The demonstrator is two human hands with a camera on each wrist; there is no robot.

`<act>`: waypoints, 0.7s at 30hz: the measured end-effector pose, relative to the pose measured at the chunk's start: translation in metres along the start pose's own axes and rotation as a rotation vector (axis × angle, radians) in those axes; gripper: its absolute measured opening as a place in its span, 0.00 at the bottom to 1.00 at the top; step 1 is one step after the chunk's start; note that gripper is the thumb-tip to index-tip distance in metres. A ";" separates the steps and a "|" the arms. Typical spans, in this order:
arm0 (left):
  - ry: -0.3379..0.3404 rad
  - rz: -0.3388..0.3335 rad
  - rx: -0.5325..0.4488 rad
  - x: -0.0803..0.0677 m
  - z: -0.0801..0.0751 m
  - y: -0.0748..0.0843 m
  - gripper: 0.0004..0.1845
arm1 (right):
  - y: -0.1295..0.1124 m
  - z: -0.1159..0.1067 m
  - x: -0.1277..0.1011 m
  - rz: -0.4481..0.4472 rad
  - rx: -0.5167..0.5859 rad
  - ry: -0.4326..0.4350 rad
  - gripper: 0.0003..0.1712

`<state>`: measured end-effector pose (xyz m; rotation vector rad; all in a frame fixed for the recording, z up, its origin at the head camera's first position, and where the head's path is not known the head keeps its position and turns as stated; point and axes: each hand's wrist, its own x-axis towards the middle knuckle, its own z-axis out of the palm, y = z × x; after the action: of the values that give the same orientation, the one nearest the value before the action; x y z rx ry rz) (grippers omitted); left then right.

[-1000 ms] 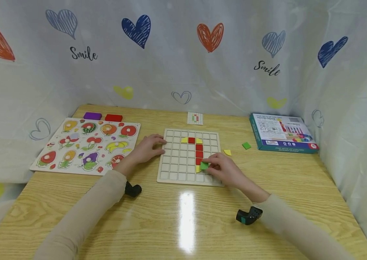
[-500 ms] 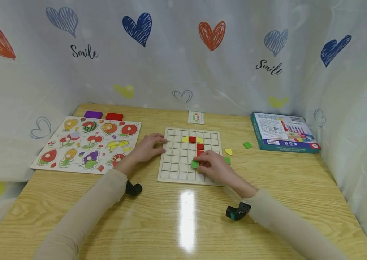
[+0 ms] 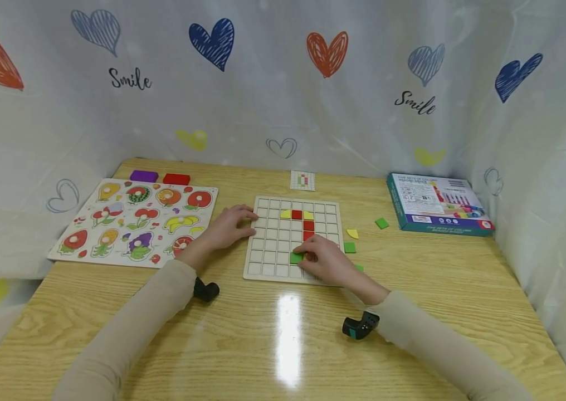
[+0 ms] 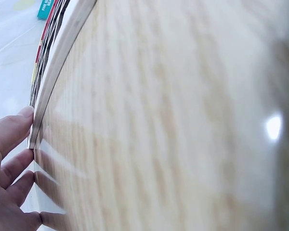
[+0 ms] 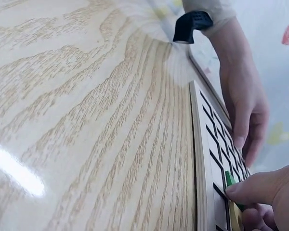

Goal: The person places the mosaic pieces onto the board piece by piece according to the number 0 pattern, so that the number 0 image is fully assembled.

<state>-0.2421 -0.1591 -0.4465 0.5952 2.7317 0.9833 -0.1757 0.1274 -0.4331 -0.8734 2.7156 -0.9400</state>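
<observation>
My right hand [image 3: 330,259] pinches a green square tile [image 3: 295,258] between thumb and finger, low over the cells of a wooden grid board [image 3: 269,245]. In the right wrist view the green tile [image 5: 229,178] stands tilted under the thumb, beside a yellow tile [image 5: 236,216]. Red square tiles [image 3: 308,225] form a column above the hand, which hides its lower part. At the top a red tile [image 3: 296,215] lies between two yellow quarter-round tiles [image 3: 286,214]. My left hand [image 3: 230,226] rests at the board's left edge, thumb and fingers spread along it.
A small pattern card [image 3: 302,180] lies behind the board. Loose green tiles [image 3: 381,223] and a yellow one [image 3: 352,234] lie to its right, near a flat box [image 3: 440,206]. A fruit puzzle [image 3: 127,223] is at left, with purple [image 3: 144,176] and red blocks [image 3: 176,179] behind.
My right hand has carried the green tile leftward across the red column, to the cells on its left. Green tiles on the table at right have come into view. The left hand stays put.
</observation>
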 end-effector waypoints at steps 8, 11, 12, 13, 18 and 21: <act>-0.002 -0.006 0.006 0.001 0.001 -0.001 0.21 | 0.001 0.001 0.001 0.005 -0.001 0.001 0.13; -0.004 -0.009 0.009 0.001 0.001 -0.001 0.21 | 0.001 0.001 0.002 0.006 -0.002 0.008 0.12; -0.004 -0.010 0.010 0.001 0.001 -0.001 0.21 | 0.001 0.002 0.002 0.005 -0.002 0.009 0.12; -0.003 -0.011 0.011 0.001 0.001 -0.001 0.21 | 0.001 0.002 0.002 0.005 -0.003 0.011 0.12; 0.000 -0.009 0.011 0.001 0.001 -0.002 0.21 | 0.001 0.000 0.001 0.003 0.017 0.039 0.12; 0.002 -0.002 0.009 0.002 0.001 -0.002 0.21 | 0.003 -0.006 -0.002 0.027 0.046 0.078 0.13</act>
<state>-0.2438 -0.1593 -0.4489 0.5932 2.7397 0.9718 -0.1770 0.1335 -0.4306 -0.8054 2.7510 -1.0487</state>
